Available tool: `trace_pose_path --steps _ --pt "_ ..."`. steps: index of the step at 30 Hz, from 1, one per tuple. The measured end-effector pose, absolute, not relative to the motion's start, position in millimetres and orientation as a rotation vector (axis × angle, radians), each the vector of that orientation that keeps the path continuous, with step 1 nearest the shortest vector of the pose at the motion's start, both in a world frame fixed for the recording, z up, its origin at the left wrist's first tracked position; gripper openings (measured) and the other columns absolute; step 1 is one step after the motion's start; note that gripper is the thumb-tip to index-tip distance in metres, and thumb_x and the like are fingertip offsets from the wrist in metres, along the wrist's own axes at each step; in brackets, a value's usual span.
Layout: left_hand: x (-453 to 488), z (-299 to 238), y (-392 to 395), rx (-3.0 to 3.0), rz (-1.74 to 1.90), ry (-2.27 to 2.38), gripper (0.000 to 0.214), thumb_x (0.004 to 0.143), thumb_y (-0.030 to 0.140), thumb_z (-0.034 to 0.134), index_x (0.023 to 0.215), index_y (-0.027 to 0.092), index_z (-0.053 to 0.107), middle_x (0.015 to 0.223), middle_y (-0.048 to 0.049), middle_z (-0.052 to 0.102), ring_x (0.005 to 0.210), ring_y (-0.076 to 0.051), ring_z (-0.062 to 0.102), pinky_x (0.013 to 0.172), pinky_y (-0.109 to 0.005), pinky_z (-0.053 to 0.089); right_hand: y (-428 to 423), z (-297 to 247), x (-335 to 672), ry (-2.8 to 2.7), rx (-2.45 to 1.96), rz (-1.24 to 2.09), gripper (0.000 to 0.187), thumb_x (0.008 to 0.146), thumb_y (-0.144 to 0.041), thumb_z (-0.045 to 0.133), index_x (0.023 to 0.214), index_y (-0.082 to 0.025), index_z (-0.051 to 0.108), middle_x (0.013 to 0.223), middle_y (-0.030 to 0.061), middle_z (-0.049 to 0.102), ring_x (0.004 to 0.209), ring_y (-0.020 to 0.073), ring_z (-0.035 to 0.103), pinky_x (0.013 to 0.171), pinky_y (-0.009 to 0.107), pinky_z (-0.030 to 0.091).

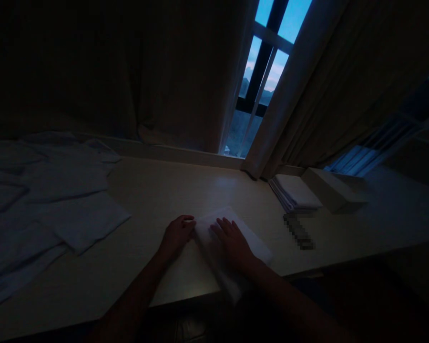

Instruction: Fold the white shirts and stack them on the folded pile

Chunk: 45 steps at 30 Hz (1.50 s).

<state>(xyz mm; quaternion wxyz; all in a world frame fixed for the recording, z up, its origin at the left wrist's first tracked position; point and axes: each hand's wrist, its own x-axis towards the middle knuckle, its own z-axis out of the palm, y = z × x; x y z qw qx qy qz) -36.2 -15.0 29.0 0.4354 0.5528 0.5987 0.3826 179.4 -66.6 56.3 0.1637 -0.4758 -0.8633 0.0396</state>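
Note:
A folded white cloth (248,233), likely a garment, lies on the pale table (157,190) in front of me, its near end hanging at the front edge. My right hand (232,243) rests flat on top of it, fingers stretched out. At the cloth's left corner is my left hand (178,233), its fingers curled in and closed on the edge; dim light blurs the exact grip.
Loose white garments (67,181) spread over the table's left side. To the right stand a folded white stack (296,190), a pale box (334,190) and a dark pixelated object (299,232). Curtains (186,81) and a window (260,71) rise behind the table.

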Motion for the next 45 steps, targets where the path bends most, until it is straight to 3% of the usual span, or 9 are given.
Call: trace_pose_path --steps 4,8,16,23,29,34,37,41,45 --pt "-38 24 -13 1.448 0.965 1.527 0.043 0.079 0.038 0.054 0.114 0.014 0.059 0.086 -0.0066 0.071 0.074 -0.016 0.065 0.069 -0.028 0.048 -36 51 150 -2.515 -1.372 0.167 0.046 0.099 -0.04 0.038 0.143 -0.027 0.04 0.154 0.006 0.031 0.142 0.0294 0.022 0.114 0.055 0.018" --pt "-38 24 -15 1.562 0.94 1.628 0.038 0.079 0.035 0.055 0.112 0.017 0.06 0.096 -0.0084 0.071 0.086 -0.018 0.065 0.079 -0.029 0.046 -23 36 141 -2.507 -1.451 0.229 0.043 0.101 -0.039 0.031 0.142 -0.031 0.041 0.15 0.0044 0.037 0.141 0.0269 0.027 0.113 0.056 0.018" --pt "-30 29 -25 1.697 0.713 1.696 0.032 0.082 0.04 0.052 0.105 0.019 0.063 0.099 -0.0103 0.071 0.088 -0.021 0.066 0.078 -0.03 0.044 -24 24 139 -2.368 -1.493 0.226 0.042 0.101 -0.039 0.029 0.14 -0.033 0.042 0.148 0.0028 0.041 0.14 0.0241 0.028 0.114 0.053 0.015" --pt "-30 32 -36 1.55 0.644 1.57 0.043 0.083 0.053 0.046 0.104 0.018 0.059 0.092 -0.011 0.072 0.069 -0.018 0.067 0.061 -0.028 0.045 -14 32 190 -1.994 -1.591 0.261 0.053 0.097 -0.045 0.037 0.141 -0.016 0.041 0.148 0.013 0.039 0.139 0.0252 0.031 0.112 0.047 0.025" --pt "-21 26 -51 1.358 0.356 1.296 0.061 0.078 0.075 0.034 0.077 0.017 0.055 0.062 -0.0105 0.068 0.041 -0.017 0.058 0.04 -0.026 0.038 -54 25 289 -1.71 -2.019 0.244 0.056 0.086 -0.05 0.053 0.123 -0.008 0.057 0.121 0.0206 0.06 0.113 0.0293 0.057 0.096 0.04 0.042" --pt "-1 18 -62 1.271 0.23 1.188 0.068 0.073 0.082 0.03 0.071 0.018 0.053 0.058 -0.0109 0.066 0.043 -0.019 0.06 0.042 -0.029 0.043 -94 13 304 -1.656 -2.124 0.428 0.038 0.091 -0.049 0.045 0.093 -0.018 0.067 0.094 0.0104 0.07 0.085 0.0206 0.065 0.073 0.028 0.044" --pt "10 23 -70 1.289 0.343 1.26 0.061 0.078 0.076 0.03 0.073 0.019 0.053 0.057 -0.0091 0.065 0.042 -0.018 0.058 0.043 -0.03 0.044 -105 14 294 -1.634 -2.185 0.347 0.035 0.094 -0.046 0.042 0.089 -0.02 0.064 0.09 0.0075 0.07 0.08 0.0184 0.064 0.067 0.026 0.04" --pt "26 40 -103 1.42 0.448 1.406 0.051 0.079 0.067 0.04 0.08 0.02 0.06 0.075 -0.0099 0.071 0.058 -0.02 0.065 0.053 -0.031 0.049 -105 18 282 -1.538 -2.365 0.209 0.032 0.096 -0.043 0.039 0.093 -0.02 0.061 0.092 0.0081 0.069 0.081 0.0186 0.063 0.067 0.027 0.037" --pt "37 49 -154 1.547 0.362 1.449 0.044 0.078 0.061 0.047 0.089 0.023 0.067 0.098 -0.012 0.072 0.094 -0.026 0.067 0.073 -0.035 0.054 -104 23 278 -1.493 -2.43 0.195 0.033 0.097 -0.042 0.036 0.099 -0.019 0.06 0.096 0.0096 0.068 0.084 0.0205 0.063 0.07 0.03 0.037"
